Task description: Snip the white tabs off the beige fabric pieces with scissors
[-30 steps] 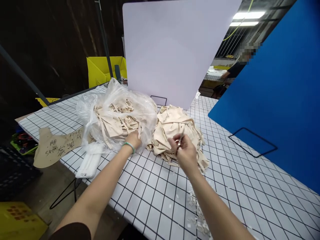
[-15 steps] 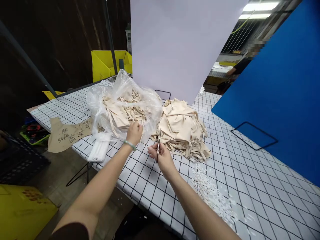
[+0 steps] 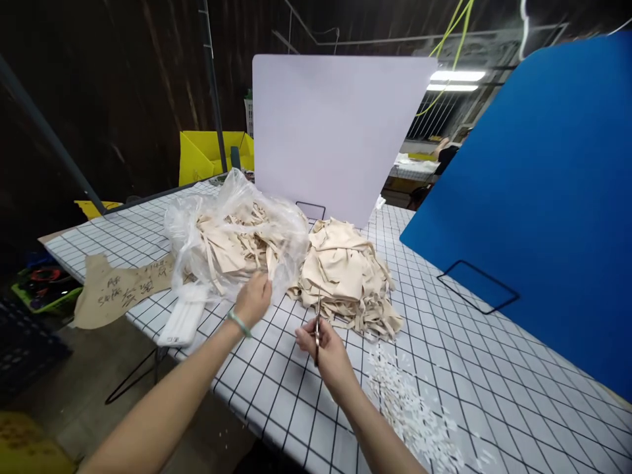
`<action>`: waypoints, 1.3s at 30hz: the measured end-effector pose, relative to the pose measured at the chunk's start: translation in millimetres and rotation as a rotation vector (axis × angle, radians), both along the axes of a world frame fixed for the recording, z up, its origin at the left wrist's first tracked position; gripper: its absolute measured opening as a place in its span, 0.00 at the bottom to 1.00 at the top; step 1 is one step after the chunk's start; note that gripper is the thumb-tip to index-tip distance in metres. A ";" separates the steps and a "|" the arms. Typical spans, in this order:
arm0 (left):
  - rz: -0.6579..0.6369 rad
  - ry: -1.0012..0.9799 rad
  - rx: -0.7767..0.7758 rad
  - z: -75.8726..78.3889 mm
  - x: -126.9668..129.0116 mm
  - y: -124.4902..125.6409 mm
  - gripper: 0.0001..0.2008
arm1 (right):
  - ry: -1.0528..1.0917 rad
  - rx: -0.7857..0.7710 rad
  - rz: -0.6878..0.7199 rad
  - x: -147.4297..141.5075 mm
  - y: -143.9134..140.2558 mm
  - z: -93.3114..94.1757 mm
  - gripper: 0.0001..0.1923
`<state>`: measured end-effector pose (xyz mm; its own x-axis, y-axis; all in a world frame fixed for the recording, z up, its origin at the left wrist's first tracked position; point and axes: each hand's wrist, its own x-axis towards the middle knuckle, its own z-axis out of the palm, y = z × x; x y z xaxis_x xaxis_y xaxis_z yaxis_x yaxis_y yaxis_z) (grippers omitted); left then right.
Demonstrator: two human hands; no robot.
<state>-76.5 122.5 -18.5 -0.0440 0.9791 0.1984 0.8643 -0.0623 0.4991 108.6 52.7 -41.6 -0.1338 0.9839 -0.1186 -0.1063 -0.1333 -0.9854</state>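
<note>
The left hand rests against the near edge of a crumpled clear plastic bag stuffed with beige fabric strips, which sits on the white surface with a black grid, just left of a loose heap of beige fabric pieces. Its fingers curl toward the film, but whether they pinch it cannot be told. The right hand hovers near the heap, fingers closed round a small pair of scissors held upright.

The bag looks light, limp and slippery; the film would likely slide and stretch, so a gathered fold at its mouth or a handful of strips inside seems the surer hold. The strips are soft and tangled and would probably drag neighbours along.

The bag's far side and mouth are hidden behind its own folds. The scissor blades are thin and hard to make out. Handwriting on a brown cardboard pattern piece left of the bag is illegible, and a white flat object at the surface's edge cannot be identified. White scraps litter the near surface.
</note>
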 end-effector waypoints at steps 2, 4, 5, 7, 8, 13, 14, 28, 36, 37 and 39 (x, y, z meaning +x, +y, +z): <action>-0.099 -0.037 -0.005 -8.9 12.0 -58.8 0.16 | 0.099 -0.048 0.040 -11.1 -2.2 1.5 0.20; -0.221 -0.118 0.026 -17.8 25.9 -108.6 0.16 | 0.150 -0.091 0.064 -21.3 -7.6 0.6 0.19; -0.288 -0.179 0.048 -21.7 31.4 -126.8 0.16 | 0.156 -0.104 0.064 -24.8 -11.0 -1.2 0.19; -0.386 -0.343 0.051 -28.1 36.3 -147.5 0.15 | 0.144 -0.126 0.045 -27.7 -19.0 -7.2 0.18; -0.386 -0.435 0.018 -30.6 35.6 -150.6 0.16 | 0.135 -0.136 0.031 -27.0 -23.2 -10.8 0.18; -0.176 -0.691 -0.171 -34.7 21.0 -135.4 0.21 | 0.087 -0.160 -0.041 -10.7 -43.8 -17.4 0.14; -0.155 -0.696 -0.167 -33.6 20.7 -133.0 0.21 | 0.078 -0.151 -0.058 -7.1 -47.8 -14.4 0.14; -0.228 -1.390 -0.387 53.0 15.7 -139.1 0.13 | -0.021 0.078 0.011 12.2 -105.1 9.2 0.11; -0.480 -1.541 -1.016 40.9 33.5 -150.5 0.16 | -0.114 0.287 0.174 41.8 -62.8 17.6 0.13; -0.489 -1.573 -1.074 36.6 34.1 -148.2 0.17 | -0.090 0.247 0.237 38.5 -64.8 14.2 0.14; -0.510 -1.618 -1.163 32.5 32.3 -144.5 0.19 | 0.006 0.165 0.288 31.1 -67.1 6.9 0.18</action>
